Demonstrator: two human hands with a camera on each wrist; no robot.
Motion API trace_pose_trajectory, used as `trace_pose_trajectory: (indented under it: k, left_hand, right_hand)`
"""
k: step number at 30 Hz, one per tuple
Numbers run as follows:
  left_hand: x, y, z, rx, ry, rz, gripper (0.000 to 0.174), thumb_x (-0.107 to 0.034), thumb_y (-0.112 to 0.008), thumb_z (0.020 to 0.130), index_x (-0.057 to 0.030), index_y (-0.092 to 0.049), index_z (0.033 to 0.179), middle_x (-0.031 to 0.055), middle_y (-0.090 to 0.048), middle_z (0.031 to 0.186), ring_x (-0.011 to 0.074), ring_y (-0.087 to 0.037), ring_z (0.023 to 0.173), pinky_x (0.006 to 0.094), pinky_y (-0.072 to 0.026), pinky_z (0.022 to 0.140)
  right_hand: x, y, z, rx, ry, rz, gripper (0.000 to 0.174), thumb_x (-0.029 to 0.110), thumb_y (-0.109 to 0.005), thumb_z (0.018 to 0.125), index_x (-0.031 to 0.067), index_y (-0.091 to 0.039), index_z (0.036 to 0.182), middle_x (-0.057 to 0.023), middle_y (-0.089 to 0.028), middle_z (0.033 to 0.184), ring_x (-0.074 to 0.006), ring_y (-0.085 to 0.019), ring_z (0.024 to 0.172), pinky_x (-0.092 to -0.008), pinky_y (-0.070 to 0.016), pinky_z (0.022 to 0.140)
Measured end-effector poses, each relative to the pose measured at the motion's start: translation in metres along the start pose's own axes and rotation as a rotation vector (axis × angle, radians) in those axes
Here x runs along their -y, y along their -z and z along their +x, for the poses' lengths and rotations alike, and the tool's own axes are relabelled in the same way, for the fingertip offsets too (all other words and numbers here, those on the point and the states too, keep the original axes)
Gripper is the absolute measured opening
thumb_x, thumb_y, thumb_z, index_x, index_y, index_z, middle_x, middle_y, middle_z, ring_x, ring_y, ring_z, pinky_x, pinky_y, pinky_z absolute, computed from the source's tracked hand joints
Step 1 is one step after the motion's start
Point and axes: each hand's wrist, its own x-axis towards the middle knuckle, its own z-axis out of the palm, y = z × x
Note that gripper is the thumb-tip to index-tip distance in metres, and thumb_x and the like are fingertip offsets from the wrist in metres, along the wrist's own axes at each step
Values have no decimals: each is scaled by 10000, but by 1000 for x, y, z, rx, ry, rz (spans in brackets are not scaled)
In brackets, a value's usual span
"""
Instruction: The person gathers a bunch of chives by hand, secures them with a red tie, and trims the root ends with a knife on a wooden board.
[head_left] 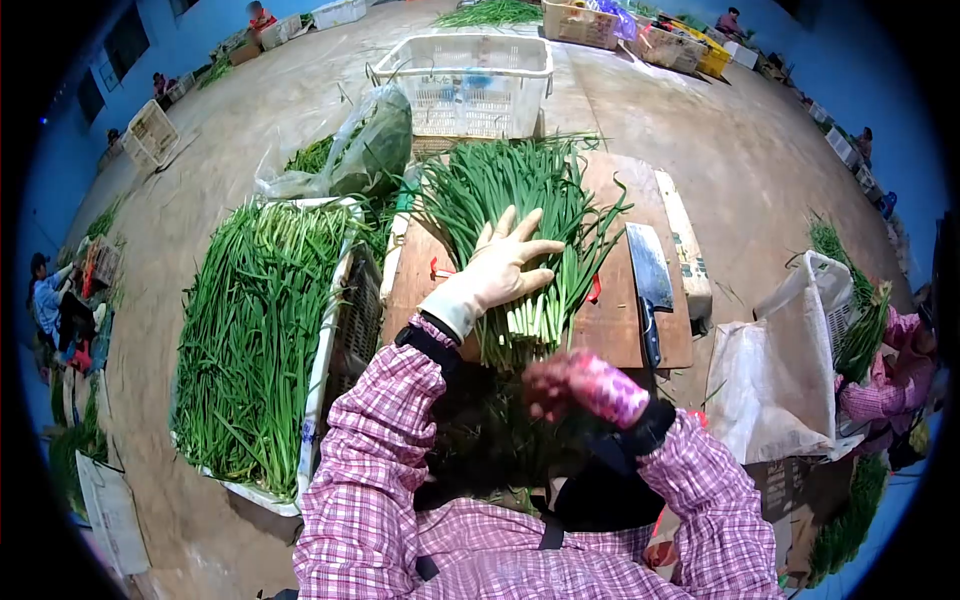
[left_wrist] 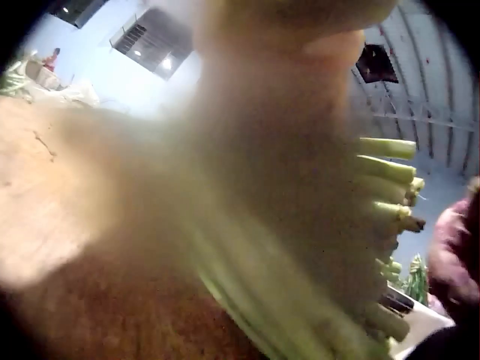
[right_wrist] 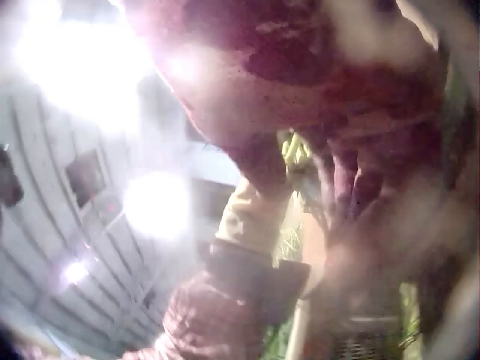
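Observation:
A thick bunch of garlic chives (head_left: 505,190) lies on a wooden board (head_left: 610,335), pale cut stalk ends (head_left: 535,318) towards the person. My left hand (head_left: 500,265), in a cream rubber glove, rests on the bunch with fingers spread. Just in front of the stalk ends is my right hand (head_left: 585,387), in a pink patterned glove and blurred; its fingers hang loosely, with no held thing visible. Red strap ends (head_left: 594,290) show beside the bunch. In the left wrist view, the stalk ends (left_wrist: 390,176) stick out beyond a blurred glove.
A kitchen knife (head_left: 650,275) with a black handle lies at the board's right. At left stands a crate (head_left: 312,440) heaped with greens, a plastic bag (head_left: 375,145) behind it. An open white crate (head_left: 465,100) is beyond the board; a white sack (head_left: 765,390) stands right.

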Motion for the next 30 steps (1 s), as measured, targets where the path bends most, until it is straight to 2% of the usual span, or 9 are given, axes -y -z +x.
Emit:
trace_pose_trajectory:
  k: [3, 7, 10, 12, 13, 16, 22, 26, 30]
  left_hand:
    - [-3, 0, 1, -1, -23, 13, 463, -414, -658, 911, -302, -603, 1357, 144, -279, 1615, 458, -118, 1499, 602, -111, 1193]
    - [-5, 3, -1, 18, -10, 45, 449, -382, -652, 910, -294, -613, 1348, 129, -283, 1617, 460, -122, 1498, 602, -119, 1191]
    - [-5, 3, -9, 11, 17, 15, 432, -353, -658, 899, -285, -632, 1325, 112, -288, 1618, 466, -116, 1498, 605, -133, 1186]
    - [-5, 0, -10, -3, -9, 19, 396, -323, -674, 885, -265, -658, 1276, 126, -301, 1611, 481, -124, 1491, 601, -158, 1183]
    - [-3, -2, -11, -6, -20, 7, 384, -315, -677, 882, -259, -665, 1262, 131, -305, 1608, 485, -126, 1489, 599, -165, 1182]
    - [-2, -1, -10, -14, -25, 22, 323, -287, -688, 863, -212, -699, 1177, 149, -327, 1594, 497, -155, 1477, 577, -191, 1183]
    - [-5, -2, -8, -61, -34, 25, 287, -275, -707, 849, -189, -722, 1123, 171, -366, 1568, 497, -187, 1467, 556, -209, 1185]
    - [-7, -5, -7, -75, -7, 43, 275, -290, -700, 857, -198, -717, 1115, 149, -368, 1572, 493, -188, 1468, 558, -216, 1182]
    - [-14, -2, -5, -49, -1, 70, 374, -326, -666, 894, -219, -653, 1252, 146, -355, 1579, 482, -187, 1473, 581, -200, 1179]
  right_hand:
    - [9, -35, -2, -54, -111, -694, 410, 377, -617, 981, 23, -682, 1178, -102, -730, 993, -170, -686, 874, -310, -543, 829]
    - [24, -30, 26, -309, 284, -951, 438, 425, -613, 962, 36, -699, 1146, -157, -725, 985, -260, -693, 906, -381, -533, 844]
    - [53, -47, -5, -203, -45, -1114, 419, 416, -613, 965, 47, -706, 1141, -154, -727, 976, -260, -693, 917, -396, -533, 834]
    - [24, 9, 1, -498, 295, -888, 331, 358, -644, 962, 46, -720, 1042, -131, -714, 821, -192, -689, 768, -307, -539, 721]
    - [40, 7, -6, -718, 196, -752, 284, 324, -666, 950, 52, -720, 1009, -110, -707, 789, -164, -679, 729, -270, -534, 689]
    - [40, 59, 17, -1132, 309, -1105, 360, 382, -700, 887, 65, -701, 1058, -203, -722, 935, -367, -695, 937, -473, -535, 821]
    - [41, 76, 41, -1173, 102, -1243, 343, 384, -687, 869, 98, -699, 1057, -187, -720, 991, -365, -684, 986, -472, -522, 858]
    - [25, 87, 50, -1133, 557, -1058, 236, 264, -643, 923, 79, -717, 1048, -178, -707, 1004, -363, -677, 963, -451, -525, 846]
    - [49, 48, 65, -1026, 676, -950, 223, 252, -614, 952, 79, -725, 1036, -170, -709, 975, -346, -673, 959, -432, -521, 853]
